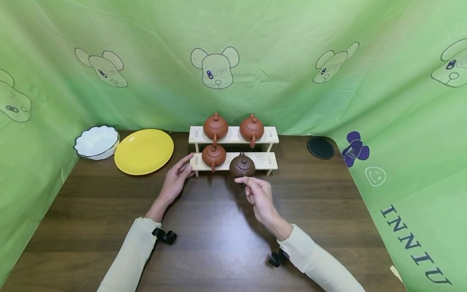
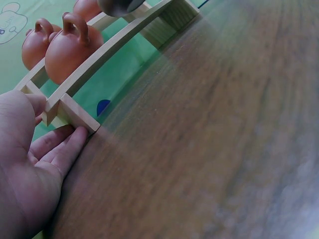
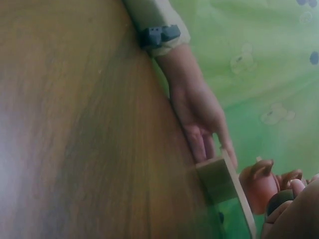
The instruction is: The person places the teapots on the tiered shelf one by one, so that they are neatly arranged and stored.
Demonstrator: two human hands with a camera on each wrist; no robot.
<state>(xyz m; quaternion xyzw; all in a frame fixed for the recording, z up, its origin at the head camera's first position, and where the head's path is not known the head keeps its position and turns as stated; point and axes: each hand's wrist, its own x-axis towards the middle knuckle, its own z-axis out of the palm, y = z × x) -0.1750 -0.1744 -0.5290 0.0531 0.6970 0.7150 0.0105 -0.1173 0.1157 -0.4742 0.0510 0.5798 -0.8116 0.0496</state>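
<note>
A dark brown teapot [image 1: 242, 165] is at the right half of the lower wooden shelf [image 1: 266, 161], overlapping its front edge in the head view. My right hand [image 1: 260, 198] pinches its handle, which the fingers mostly hide. At the shelf's left end my left hand [image 1: 174, 182] holds on, its thumb at the board and its fingers against the short leg [image 2: 77, 113]. Beside the dark pot, a reddish-brown teapot [image 1: 213, 156] stands on the same shelf with its handle toward me. Two more reddish-brown teapots, left [image 1: 215, 129] and right [image 1: 251, 129], stand on the upper shelf [image 1: 233, 137].
Left of the shelves lie a yellow plate [image 1: 144, 152] and a white scalloped bowl [image 1: 96, 142]. A black round coaster [image 1: 320, 148] is at the back right. Green printed cloth [image 1: 273, 93] hangs behind and along both sides of the wooden table [image 1: 204, 235].
</note>
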